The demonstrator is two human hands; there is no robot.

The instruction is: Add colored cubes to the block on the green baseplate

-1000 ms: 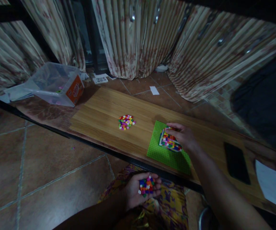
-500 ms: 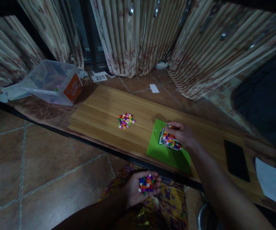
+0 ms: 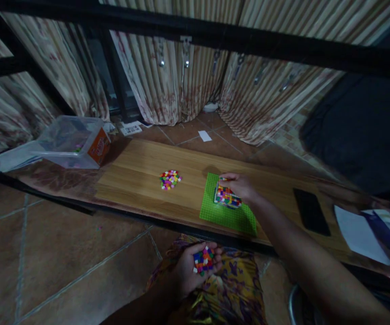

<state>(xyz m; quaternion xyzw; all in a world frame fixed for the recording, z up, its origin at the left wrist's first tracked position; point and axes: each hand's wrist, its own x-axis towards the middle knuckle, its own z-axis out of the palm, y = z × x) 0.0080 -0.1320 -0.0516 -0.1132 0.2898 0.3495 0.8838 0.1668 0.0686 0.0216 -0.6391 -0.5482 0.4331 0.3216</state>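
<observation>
My left hand (image 3: pixel 195 266) is palm up above my lap, fingers curled into a cup around a heap of small coloured toy bricks (image 3: pixel 203 261). My right hand (image 3: pixel 237 184) reaches over the green baseplate (image 3: pixel 211 214). Its thumb and fingers are pressed together at the far left corner of a multicoloured brick structure (image 3: pixel 228 197) standing on the plate. Whatever lies between those fingertips is too small and covered to make out. Left of the plate, a loose pile of small bricks (image 3: pixel 170 179) rests on the wooden board.
The wooden board (image 3: pixel 141 167) lies on a low black-framed table. A clear plastic box (image 3: pixel 69 144) with an orange label stands at the left end. Toward the right lie a black phone-like slab (image 3: pixel 312 211) and white papers (image 3: pixel 359 234). A dark bar (image 3: pixel 195 29) crosses the top.
The camera view has tilted and shifted, so everything sits a little differently in the picture. Both hands keep nearly the same places: the right at the structure, the left cupping its bricks.
</observation>
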